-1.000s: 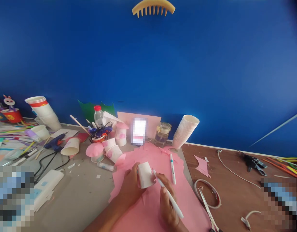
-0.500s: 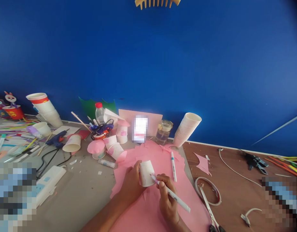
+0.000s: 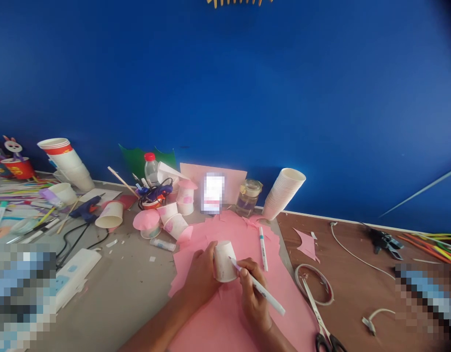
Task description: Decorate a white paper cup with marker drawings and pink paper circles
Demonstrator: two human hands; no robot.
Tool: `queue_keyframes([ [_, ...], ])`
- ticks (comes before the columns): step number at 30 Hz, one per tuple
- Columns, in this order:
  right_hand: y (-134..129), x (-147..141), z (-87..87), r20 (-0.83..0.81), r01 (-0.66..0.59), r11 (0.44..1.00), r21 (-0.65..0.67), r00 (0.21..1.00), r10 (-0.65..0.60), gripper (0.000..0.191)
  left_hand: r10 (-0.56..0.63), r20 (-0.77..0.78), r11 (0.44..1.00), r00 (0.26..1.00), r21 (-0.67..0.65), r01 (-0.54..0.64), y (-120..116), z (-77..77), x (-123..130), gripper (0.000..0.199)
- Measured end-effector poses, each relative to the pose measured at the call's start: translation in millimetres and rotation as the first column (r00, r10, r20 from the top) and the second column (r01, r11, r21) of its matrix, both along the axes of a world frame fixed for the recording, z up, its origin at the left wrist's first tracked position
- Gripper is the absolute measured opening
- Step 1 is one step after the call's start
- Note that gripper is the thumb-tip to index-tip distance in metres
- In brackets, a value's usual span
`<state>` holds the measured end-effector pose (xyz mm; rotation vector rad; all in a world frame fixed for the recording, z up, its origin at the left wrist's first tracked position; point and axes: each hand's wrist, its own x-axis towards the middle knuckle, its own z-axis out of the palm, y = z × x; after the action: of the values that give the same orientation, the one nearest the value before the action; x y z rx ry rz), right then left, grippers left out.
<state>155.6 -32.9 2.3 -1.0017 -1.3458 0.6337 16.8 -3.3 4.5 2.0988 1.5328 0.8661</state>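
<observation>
My left hand [image 3: 204, 272] is closed around the left side of a white paper cup [image 3: 225, 259], which is upside down with its base up. Faint marks show on the cup's side. In my right hand [image 3: 255, 292] is a white marker [image 3: 268, 294], gripped like a pen, its tip at the right side of the cup. Both hands are above the pink paper [image 3: 225, 322] spread on the table. Another white marker [image 3: 263, 249] with a teal band lies on the paper beyond my right hand.
Scissors [image 3: 318, 313] and a tape roll [image 3: 296, 283] lie to the right. Behind stand a stack of paper cups [image 3: 284, 194], a glass jar [image 3: 248, 198] and a lit phone [image 3: 212, 193]. Pink-topped cups [image 3: 146, 221], a glue gun [image 3: 86, 208] and a power strip [image 3: 76, 269] are at left.
The cup has been turned a little and stands more upright in my left hand. The marker's tip has moved slightly up along its side. The view has shifted slightly.
</observation>
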Motion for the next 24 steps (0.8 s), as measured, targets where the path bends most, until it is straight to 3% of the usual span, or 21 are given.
queue_keyframes([
  [15,-1.0,-0.5,-2.9,-0.085,0.019,0.998,-0.052,0.996,-0.023,0.018,-0.015,0.029,0.998,0.999,-0.053,0.017,0.4,6.9,-0.3,0.055],
  [24,-1.0,-1.1,-4.3,-0.08,0.024,0.997,-0.075,0.996,-0.03,0.018,-0.009,0.017,0.999,1.0,-0.046,0.01,1.0,2.0,-0.2,0.058],
])
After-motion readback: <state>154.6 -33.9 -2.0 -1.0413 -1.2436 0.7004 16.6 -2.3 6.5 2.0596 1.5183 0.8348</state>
